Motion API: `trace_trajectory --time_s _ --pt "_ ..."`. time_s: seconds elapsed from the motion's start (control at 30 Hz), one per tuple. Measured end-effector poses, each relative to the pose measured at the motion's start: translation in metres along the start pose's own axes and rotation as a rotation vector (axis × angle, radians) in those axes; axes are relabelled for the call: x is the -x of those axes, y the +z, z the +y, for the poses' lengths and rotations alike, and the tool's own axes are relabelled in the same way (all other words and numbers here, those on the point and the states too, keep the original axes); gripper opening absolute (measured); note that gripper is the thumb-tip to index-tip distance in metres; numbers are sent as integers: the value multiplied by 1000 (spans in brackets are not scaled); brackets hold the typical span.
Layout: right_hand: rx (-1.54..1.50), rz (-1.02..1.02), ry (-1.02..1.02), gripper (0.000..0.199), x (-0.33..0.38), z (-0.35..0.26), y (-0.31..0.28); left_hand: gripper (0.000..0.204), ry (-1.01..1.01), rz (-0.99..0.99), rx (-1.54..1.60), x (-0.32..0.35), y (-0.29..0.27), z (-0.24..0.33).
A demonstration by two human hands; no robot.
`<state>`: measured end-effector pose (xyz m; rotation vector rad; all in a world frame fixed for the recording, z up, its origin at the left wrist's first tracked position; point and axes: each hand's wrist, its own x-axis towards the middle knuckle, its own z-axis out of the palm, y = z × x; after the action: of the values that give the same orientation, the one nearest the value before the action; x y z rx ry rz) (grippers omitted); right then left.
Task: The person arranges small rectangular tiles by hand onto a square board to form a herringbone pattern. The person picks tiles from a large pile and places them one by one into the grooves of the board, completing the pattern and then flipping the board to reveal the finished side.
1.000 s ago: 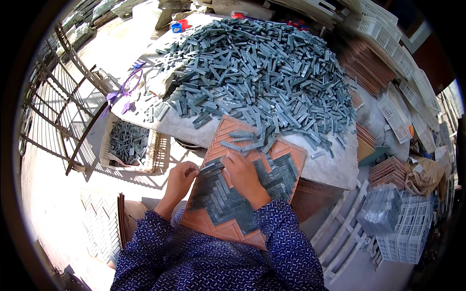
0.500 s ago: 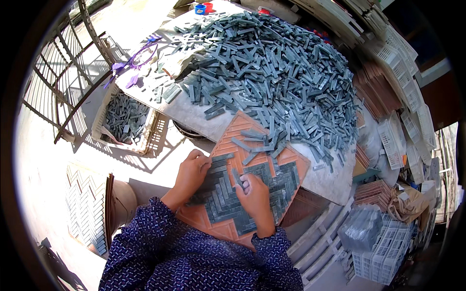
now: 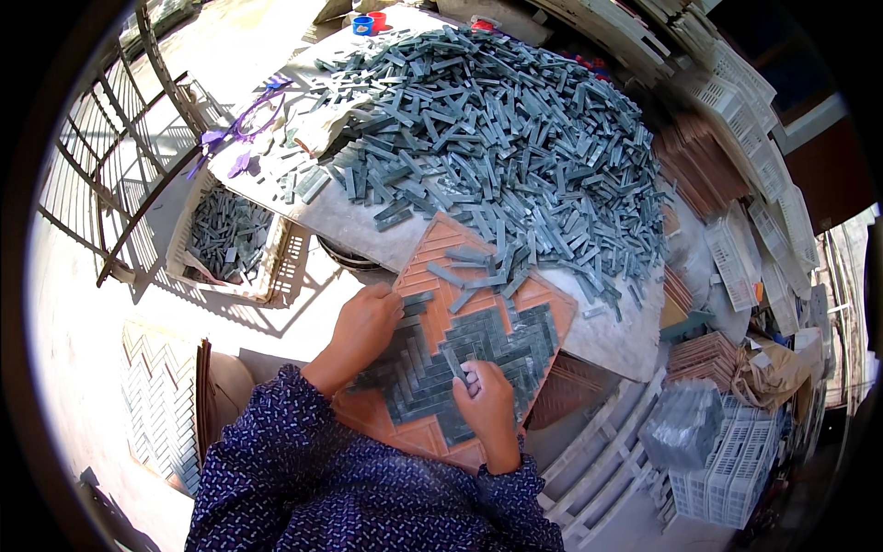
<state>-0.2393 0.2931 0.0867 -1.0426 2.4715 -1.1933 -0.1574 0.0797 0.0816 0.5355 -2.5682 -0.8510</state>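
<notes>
An orange herringbone-grooved tray (image 3: pixel 418 437) lies tilted before me, partly filled with grey-green stone strips (image 3: pixel 483 336). My right hand (image 3: pixel 487 409) is closed over the filled part, with a narrow stone strip (image 3: pixel 452 362) sticking up from its thumb and fingers. At the tray's left edge my left hand (image 3: pixel 361 327) is closed in a pinch, its fingertips by the end of a strip (image 3: pixel 418 299) in the upper left grooves. Whether it grips that strip is hidden. Several loose strips (image 3: pixel 451 274) lie across the tray's far grooves.
A large heap of stone strips (image 3: pixel 515 138) covers the table (image 3: pixel 322 216). On the floor at left stand a white crate of strips (image 3: pixel 230 230) and a filled herringbone panel (image 3: pixel 158 391). Stacked orange trays (image 3: pixel 694 170) and white crates (image 3: pixel 727 460) line the right side.
My right hand has moved slightly toward me with its strip. The left hand's fingers have come nearer the upper left strip. The whole view has shifted a little.
</notes>
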Motion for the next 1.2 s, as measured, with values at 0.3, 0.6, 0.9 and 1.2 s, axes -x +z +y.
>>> trace_trajectory --time_s 0.3,0.6,0.9,1.2 --pt "62 16 5 29 9 8 -14 21 238 -97 -51 -79 32 -13" --pt "-132 -6 84 18 12 16 -13 16 -316 -380 531 -33 -4 6" --pt "-151 29 -109 34 -20 -27 5 8 -473 -329 986 14 22 26" --pt "140 -47 -93 23 -36 -8 34 11 -165 151 204 11 3 6"
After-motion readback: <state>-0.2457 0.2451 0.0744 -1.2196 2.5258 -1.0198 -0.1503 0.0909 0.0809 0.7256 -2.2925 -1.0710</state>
